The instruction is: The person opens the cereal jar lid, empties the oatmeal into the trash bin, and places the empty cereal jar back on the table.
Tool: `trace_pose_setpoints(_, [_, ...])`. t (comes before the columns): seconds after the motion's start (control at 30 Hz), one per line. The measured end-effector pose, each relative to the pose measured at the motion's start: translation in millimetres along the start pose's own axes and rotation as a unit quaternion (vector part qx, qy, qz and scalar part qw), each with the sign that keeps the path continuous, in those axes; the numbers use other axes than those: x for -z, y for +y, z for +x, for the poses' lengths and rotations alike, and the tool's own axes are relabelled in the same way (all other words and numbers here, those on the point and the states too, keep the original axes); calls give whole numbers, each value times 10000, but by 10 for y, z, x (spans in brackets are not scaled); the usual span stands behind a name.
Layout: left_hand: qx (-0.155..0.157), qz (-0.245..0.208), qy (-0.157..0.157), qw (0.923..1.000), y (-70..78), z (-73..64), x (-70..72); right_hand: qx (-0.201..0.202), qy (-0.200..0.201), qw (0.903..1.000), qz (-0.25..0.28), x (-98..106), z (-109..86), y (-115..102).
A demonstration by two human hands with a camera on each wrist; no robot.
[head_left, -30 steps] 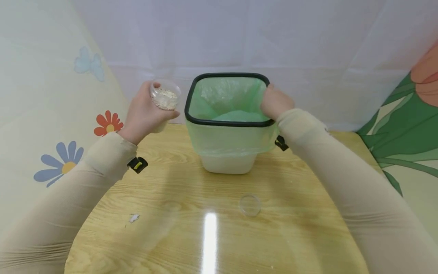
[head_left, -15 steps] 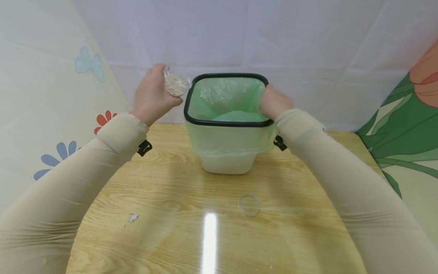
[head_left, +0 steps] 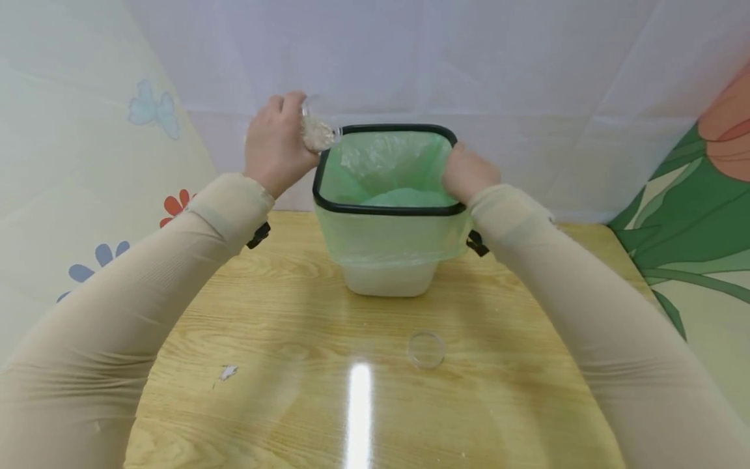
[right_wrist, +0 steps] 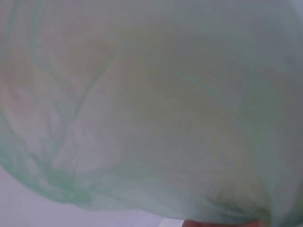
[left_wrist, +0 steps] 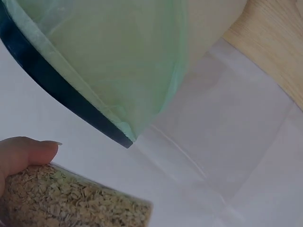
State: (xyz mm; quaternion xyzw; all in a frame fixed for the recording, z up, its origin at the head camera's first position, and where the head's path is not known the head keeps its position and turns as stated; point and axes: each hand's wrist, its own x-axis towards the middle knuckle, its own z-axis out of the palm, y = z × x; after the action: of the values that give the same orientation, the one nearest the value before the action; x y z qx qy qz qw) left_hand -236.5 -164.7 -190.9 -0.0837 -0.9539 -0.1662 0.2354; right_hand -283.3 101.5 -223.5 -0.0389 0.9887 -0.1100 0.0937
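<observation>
My left hand (head_left: 278, 143) grips a clear plastic jar of oat flakes (head_left: 319, 135), tilted with its mouth towards the trash bin. The jar's mouth is at the left of the bin's black rim (head_left: 387, 210). In the left wrist view, the oats (left_wrist: 80, 201) lie along the jar's side under my thumb (left_wrist: 28, 153). The white bin (head_left: 389, 280) stands upright, lined with a green trash bag (head_left: 392, 238) folded over its outside. My right hand (head_left: 471, 174) holds the bin's right rim, its fingertips partly hidden. Mostly the bag (right_wrist: 156, 118) fills the right wrist view.
A clear round lid (head_left: 426, 350) lies on the wooden table (head_left: 293, 404) in front of the bin. Further left is a small white scrap (head_left: 228, 372). White cloth (head_left: 527, 78) hangs behind, with painted panels at both sides.
My left hand has moved up and right with the jar, bringing it to the bin's rim and tipping it further. My right hand stays on the rim.
</observation>
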Motion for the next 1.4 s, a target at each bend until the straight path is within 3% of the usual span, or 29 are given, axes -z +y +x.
trace_pose_setpoints(0.37, [-478, 393, 145, 9980, 28, 69, -53, -4, 4, 9999, -117, -19, 18, -15])
trace_pose_setpoints(0.57, [-927, 618, 509, 9925, 56, 102, -99, -87, -18, 9999, -133, -18, 11, -27])
trace_pose_setpoints(1.4, [-929, 1072, 483, 9887, 59, 168, -138, -115, -54, 9998, -161, -21, 33, -36])
